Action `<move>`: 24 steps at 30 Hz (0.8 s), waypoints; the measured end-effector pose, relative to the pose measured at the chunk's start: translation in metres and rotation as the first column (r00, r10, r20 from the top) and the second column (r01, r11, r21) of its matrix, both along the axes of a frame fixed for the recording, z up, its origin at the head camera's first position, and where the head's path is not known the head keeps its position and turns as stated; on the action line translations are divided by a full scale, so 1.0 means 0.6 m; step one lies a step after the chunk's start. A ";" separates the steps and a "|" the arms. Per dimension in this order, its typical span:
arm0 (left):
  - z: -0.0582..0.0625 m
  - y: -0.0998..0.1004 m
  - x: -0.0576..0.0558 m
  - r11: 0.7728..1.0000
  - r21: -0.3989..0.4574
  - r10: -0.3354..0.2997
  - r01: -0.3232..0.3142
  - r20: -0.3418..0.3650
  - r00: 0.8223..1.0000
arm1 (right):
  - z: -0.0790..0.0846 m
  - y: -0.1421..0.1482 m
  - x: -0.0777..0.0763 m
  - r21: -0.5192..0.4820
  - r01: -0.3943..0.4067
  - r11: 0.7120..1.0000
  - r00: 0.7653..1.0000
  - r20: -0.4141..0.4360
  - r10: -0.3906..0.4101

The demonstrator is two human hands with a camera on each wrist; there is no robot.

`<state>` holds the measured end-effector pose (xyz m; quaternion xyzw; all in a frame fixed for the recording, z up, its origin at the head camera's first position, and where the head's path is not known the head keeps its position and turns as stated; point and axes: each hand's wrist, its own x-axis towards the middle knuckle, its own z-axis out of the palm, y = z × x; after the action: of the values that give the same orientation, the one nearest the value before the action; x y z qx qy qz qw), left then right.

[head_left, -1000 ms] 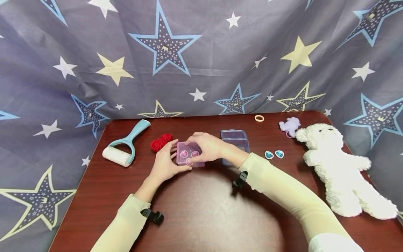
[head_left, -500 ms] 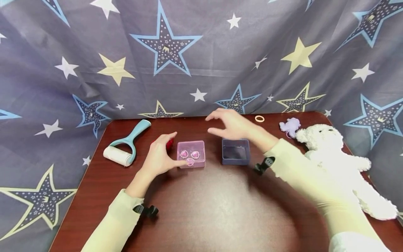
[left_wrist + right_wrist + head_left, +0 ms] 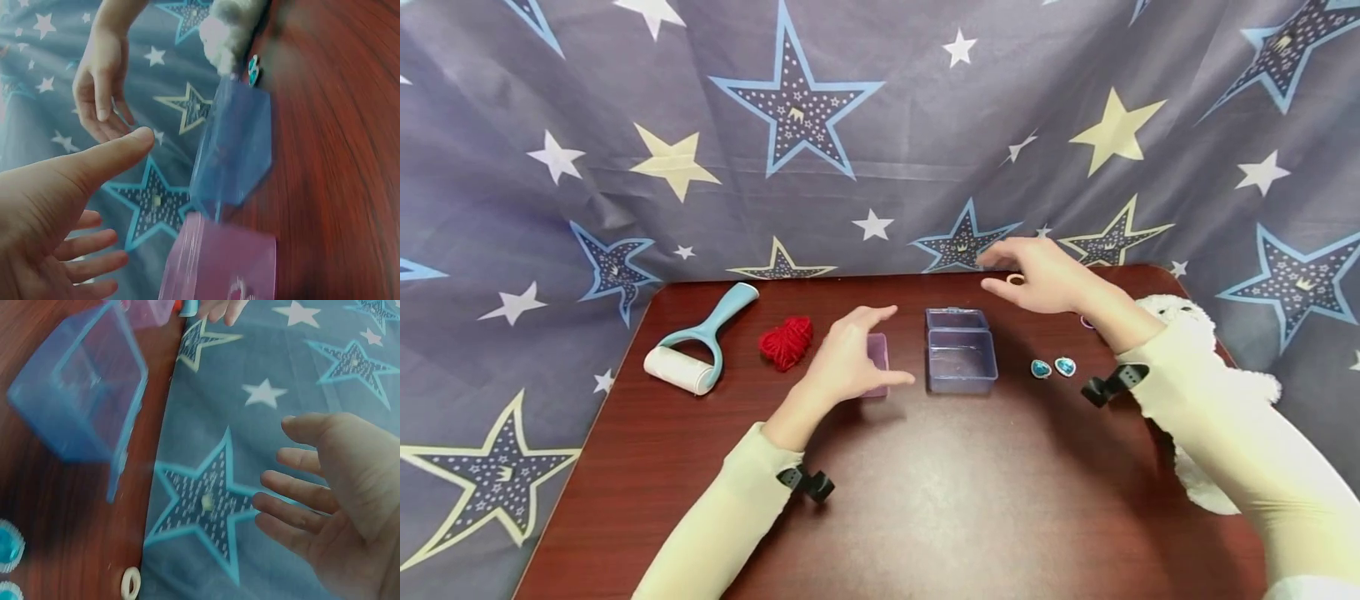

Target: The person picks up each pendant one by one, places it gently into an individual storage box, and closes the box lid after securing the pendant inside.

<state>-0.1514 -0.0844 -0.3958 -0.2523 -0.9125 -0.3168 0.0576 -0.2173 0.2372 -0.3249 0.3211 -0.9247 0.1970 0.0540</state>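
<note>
My left hand (image 3: 846, 354) hovers over the pink box (image 3: 878, 367) with thumb and fingers spread, holding nothing and hiding most of it. In the left wrist view a heart-shaped gem (image 3: 237, 289) shows at the pink box's lower edge. Right of it stands a see-through blue box (image 3: 962, 371), its lid folded back and nothing in it. My right hand (image 3: 1045, 275) is raised past the blue box, fingers loosely bent and holding nothing, near a pale ring (image 3: 130, 584). Two blue gems (image 3: 1041, 369) lie on the table below this hand.
A ball of red yarn (image 3: 786, 342) and a blue-handled lint roller (image 3: 679, 371) lie at the left. A white teddy bear (image 3: 1206, 492) lies at the right, partly behind my right arm. A star-patterned cloth (image 3: 880, 142) hangs behind the table (image 3: 940, 500).
Both hands were at the pink box, over its pink gems. The right hand has since lifted off and travelled right past the blue box; the left has shifted right, over the pink box.
</note>
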 end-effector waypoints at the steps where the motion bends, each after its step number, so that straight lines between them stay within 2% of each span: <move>1: 0.001 0.009 -0.001 1.000 -0.005 -0.006 0.006 0.008 1.000 | -0.002 0.009 0.002 0.012 0.010 1.000 1.000 0.003 -0.010; 7: 0.001 0.060 -0.003 0.998 -0.005 -0.059 0.059 0.036 0.998 | -0.020 0.056 0.016 0.035 0.013 0.999 1.000 0.002 -0.013; 11: -0.012 0.092 -0.004 0.997 0.024 -0.081 0.080 0.070 0.994 | -0.039 0.080 0.026 0.050 0.011 0.999 0.998 0.057 -0.014; 14: -0.023 0.112 -0.003 0.996 0.058 -0.071 0.065 0.121 0.990 | -0.054 0.092 0.032 0.098 0.032 0.995 0.994 0.098 -0.042; 18: -0.034 0.130 0.002 0.997 0.080 -0.027 0.013 0.182 0.983 | -0.072 0.102 0.037 0.145 0.027 0.989 0.988 0.147 -0.049; 24: -0.049 0.144 0.005 0.992 0.113 0.032 -0.059 0.222 0.975 | -0.100 0.113 0.042 0.167 -0.046 0.985 0.976 0.217 0.009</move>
<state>-0.1482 0.0023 -0.4254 -0.1909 -0.8983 -0.3952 -0.0214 -0.1922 0.3051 -0.3848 0.3139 -0.9341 0.1514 -0.0770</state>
